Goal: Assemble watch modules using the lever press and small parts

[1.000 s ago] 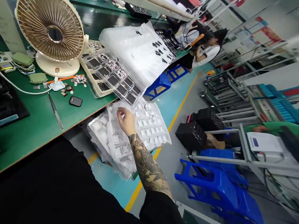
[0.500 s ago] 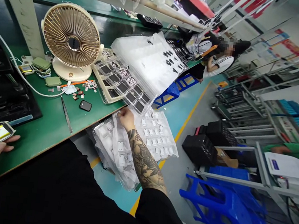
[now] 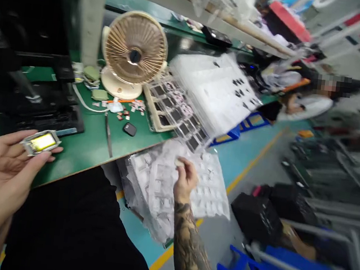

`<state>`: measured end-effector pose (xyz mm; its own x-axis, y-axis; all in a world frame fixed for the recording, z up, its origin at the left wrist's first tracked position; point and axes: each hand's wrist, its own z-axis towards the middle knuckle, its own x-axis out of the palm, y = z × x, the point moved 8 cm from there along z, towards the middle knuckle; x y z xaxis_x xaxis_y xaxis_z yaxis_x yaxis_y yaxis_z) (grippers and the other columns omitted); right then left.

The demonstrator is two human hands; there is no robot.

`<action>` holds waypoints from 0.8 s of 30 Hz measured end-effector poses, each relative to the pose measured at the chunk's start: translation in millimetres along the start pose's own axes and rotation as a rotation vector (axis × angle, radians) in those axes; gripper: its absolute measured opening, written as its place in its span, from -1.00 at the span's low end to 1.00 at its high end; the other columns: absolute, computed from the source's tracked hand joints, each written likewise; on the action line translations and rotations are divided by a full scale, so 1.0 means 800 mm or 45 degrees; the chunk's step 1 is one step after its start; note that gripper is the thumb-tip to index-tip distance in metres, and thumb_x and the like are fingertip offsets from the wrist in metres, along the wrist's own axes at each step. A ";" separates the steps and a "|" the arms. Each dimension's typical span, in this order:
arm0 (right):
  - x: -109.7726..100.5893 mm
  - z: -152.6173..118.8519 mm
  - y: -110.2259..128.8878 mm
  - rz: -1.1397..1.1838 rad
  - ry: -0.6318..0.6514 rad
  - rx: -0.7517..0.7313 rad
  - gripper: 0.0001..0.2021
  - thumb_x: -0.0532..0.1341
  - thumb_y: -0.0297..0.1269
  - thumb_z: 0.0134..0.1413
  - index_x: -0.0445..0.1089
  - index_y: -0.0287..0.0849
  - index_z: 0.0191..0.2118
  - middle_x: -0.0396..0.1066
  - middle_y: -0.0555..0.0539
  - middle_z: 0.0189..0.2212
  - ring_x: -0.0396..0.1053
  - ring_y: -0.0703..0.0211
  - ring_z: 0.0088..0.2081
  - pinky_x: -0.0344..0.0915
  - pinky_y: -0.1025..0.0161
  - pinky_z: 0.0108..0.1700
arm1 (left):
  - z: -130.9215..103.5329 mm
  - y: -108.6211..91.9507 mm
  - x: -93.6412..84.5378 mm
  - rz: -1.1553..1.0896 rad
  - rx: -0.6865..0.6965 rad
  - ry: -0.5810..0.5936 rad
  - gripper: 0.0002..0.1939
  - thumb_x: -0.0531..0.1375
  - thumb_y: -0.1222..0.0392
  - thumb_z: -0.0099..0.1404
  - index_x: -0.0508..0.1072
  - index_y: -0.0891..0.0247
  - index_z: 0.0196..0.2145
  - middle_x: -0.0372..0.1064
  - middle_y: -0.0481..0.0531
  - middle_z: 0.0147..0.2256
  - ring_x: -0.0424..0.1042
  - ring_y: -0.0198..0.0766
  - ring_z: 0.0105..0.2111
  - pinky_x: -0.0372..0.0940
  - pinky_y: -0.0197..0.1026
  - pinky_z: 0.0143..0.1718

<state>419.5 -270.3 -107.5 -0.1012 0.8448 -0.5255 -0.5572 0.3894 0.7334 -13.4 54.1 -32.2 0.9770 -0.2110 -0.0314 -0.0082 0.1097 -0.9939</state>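
Observation:
My left hand (image 3: 8, 172) grips a small open electronic device (image 3: 43, 142) by its edges, thumb in front and fingers behind. A yellow-edged battery shows in its pale frame. Off the bench edge, my right hand (image 3: 187, 181) pinches a small whitish piece (image 3: 179, 162), too blurred to tell its kind. Below that hand lie plastic-wrapped trays (image 3: 216, 197) of white parts, lower than the bench top. Tweezers (image 3: 108, 137) and a small black rounded case (image 3: 129, 129) rest on the green bench (image 3: 83, 158) between my hands.
A beige fan (image 3: 134, 54) stands at the back, beside clear trays (image 3: 182, 118) of dark screens and a white sheet (image 3: 212, 80) with small black parts. Black equipment (image 3: 40, 106) occupies the left. A co-worker (image 3: 300, 107) sits farther along the bench. Blue stools (image 3: 249, 268) are at right.
My right hand has lifted off the wrapped trays with a small whitish piece between its fingers. The left hand and device have come further into view as the camera turned left.

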 end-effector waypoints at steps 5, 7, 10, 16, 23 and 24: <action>0.052 -0.032 0.132 0.265 0.196 -0.374 -0.57 0.40 -0.40 0.35 0.50 -0.06 0.27 0.66 -0.12 -0.07 0.70 0.05 -0.13 0.65 0.06 -0.04 | 0.003 0.000 0.019 -0.152 -0.073 0.093 -0.50 0.49 0.13 0.48 0.56 0.26 0.29 0.74 0.19 0.01 0.80 -0.01 -0.08 0.71 -0.19 -0.11; 0.093 -0.043 0.214 0.321 0.397 -0.667 -0.53 0.35 -0.56 0.35 0.57 0.02 0.25 0.63 -0.16 0.03 0.69 0.03 -0.02 0.69 0.05 -0.02 | 0.005 0.007 0.017 -0.207 -0.088 0.108 -0.49 0.47 0.10 0.51 0.54 0.27 0.31 0.74 0.22 0.02 0.80 0.03 -0.06 0.72 -0.17 -0.13; 0.144 -0.054 0.324 0.464 0.568 -0.918 -0.47 0.31 -0.68 0.33 0.64 0.07 0.22 0.57 -0.19 0.10 0.65 0.05 0.03 0.70 0.15 -0.13 | 0.005 0.014 0.018 -0.276 -0.106 0.139 -0.51 0.43 0.10 0.54 0.54 0.26 0.33 0.73 0.22 0.04 0.80 0.02 -0.03 0.71 -0.17 -0.09; 0.219 -0.065 0.438 0.897 0.972 -0.957 -0.47 0.34 -0.67 0.34 0.58 -0.02 0.29 0.55 -0.22 0.23 0.68 0.03 0.06 0.76 0.08 -0.01 | 0.003 0.020 0.021 -0.345 -0.108 0.165 -0.52 0.38 0.18 0.58 0.52 0.16 0.38 0.65 0.20 0.24 0.72 -0.01 0.16 0.65 -0.15 0.15; 0.250 -0.068 0.447 0.846 0.948 -0.987 -0.49 0.41 -0.58 0.33 0.58 0.02 0.29 0.66 -0.15 0.17 0.57 -0.12 0.17 0.62 -0.21 0.20 | 0.002 0.015 0.016 -0.379 -0.090 0.135 -0.51 0.37 0.26 0.57 0.52 0.20 0.39 0.63 0.22 0.27 0.70 -0.05 0.18 0.61 -0.21 0.18; 0.256 -0.070 0.446 0.830 0.974 -0.978 -0.50 0.41 -0.57 0.33 0.58 0.02 0.28 0.66 -0.15 0.18 0.55 -0.12 0.19 0.60 -0.23 0.23 | 0.002 0.012 0.016 -0.395 -0.078 0.142 -0.50 0.37 0.28 0.57 0.52 0.20 0.39 0.64 0.21 0.26 0.71 -0.08 0.16 0.60 -0.23 0.18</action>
<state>153.7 21.0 22.8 -0.8430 0.2715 -0.4645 -0.5322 -0.5476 0.6457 -0.9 54.1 -42.2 0.9056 -0.3308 0.2654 0.2696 -0.0341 -0.9624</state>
